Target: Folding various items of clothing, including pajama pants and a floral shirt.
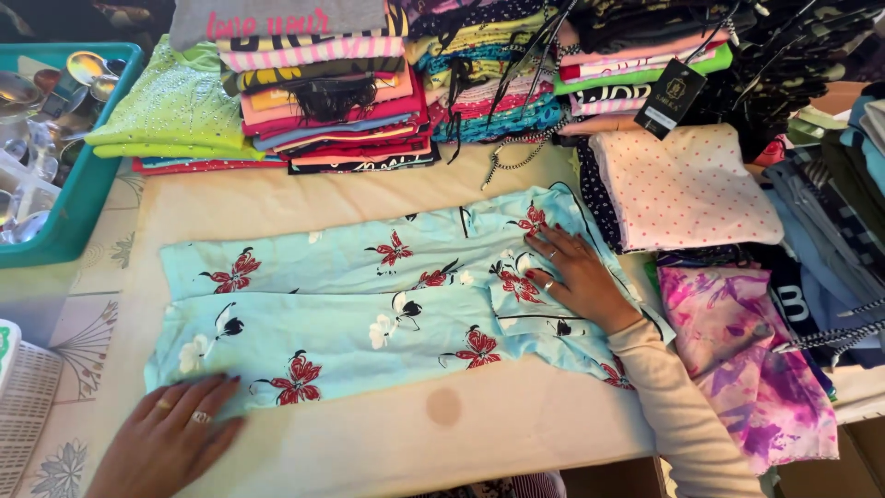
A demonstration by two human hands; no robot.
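Both hands spread flat, holding nothing: left hand (pixel 171 433) pressing the near left corner of the light blue flowered garment (pixel 369 304), right hand (pixel 576 277) pressing its right end. Garment laid out folded lengthwise across the cream worktop (pixel 479 429), before stacks of folded clothes (pixel 332 92); teal basket (pixel 78 207) at left.

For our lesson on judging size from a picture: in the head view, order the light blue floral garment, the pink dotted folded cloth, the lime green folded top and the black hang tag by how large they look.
1. Light blue floral garment
2. Pink dotted folded cloth
3. Lime green folded top, close to the dotted cloth and partly overlapped, so unsure
4. Black hang tag
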